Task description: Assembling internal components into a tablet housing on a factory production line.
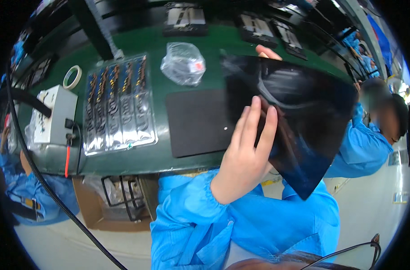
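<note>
The person holds a glossy black panel (299, 117) up off the desk (142, 45), tilted on edge toward the face, which looks like a way to catch the light across its surface. The left hand (245, 157) lies against the panel's near face, its fingers (254, 121) stretched almost straight and close together, bracing rather than pinching. Of the right hand (268, 52) only fingertips show, curled over the panel's far top edge; how firmly they grip cannot be told. Just left of the left fingers lies a black mat (196, 121), seemingly a soft bed for the panel. Further left sits a clear blister tray (117, 105) of small parts, with a crumpled plastic bag (183, 63) above the mat.
</note>
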`<state>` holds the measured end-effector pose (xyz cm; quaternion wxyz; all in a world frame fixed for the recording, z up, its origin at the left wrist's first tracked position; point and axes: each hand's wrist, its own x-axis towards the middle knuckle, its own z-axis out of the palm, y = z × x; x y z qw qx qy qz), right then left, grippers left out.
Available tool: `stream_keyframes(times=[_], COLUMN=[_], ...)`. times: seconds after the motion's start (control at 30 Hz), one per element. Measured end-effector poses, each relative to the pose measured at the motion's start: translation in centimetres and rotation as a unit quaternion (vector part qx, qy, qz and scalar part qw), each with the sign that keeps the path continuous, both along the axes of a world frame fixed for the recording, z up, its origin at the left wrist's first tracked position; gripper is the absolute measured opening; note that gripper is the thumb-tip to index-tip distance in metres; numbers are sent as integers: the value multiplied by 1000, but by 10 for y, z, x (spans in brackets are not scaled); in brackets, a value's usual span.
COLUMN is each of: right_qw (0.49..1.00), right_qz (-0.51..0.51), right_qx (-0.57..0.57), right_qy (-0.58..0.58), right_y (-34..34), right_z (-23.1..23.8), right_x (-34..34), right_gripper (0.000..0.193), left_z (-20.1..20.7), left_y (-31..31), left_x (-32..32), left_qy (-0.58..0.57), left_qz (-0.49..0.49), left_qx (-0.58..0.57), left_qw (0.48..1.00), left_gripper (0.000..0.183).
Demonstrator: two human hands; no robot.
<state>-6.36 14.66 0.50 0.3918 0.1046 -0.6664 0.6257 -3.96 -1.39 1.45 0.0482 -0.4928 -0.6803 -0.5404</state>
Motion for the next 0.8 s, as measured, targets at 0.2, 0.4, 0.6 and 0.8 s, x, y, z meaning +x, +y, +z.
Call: stream_keyframes(times=[0.2,0.4,0.6,0.8], right_qw=[834,747,736,833], right_qz=[-29,-10,-131,-226], right_qx=[461,538,621,356], right_qy=[-302,-390,-235,-358], right_y=[16,13,14,42], right_z=[12,-33,-40,-23], right_x=[2,-7,8,63], right_gripper=[48,47,42,47], left_z=[-64,-92,-54,-66], left_y=[-4,-19,-95,-112], left_x=[12,2,-3,-31], left_qy=[-488,-756,-287,28], left_qz=[-73,-128,-123,236], left_qx=[82,192,-207,-268], left_qw=[866,612,927,934], left_gripper=[31,32,24,43])
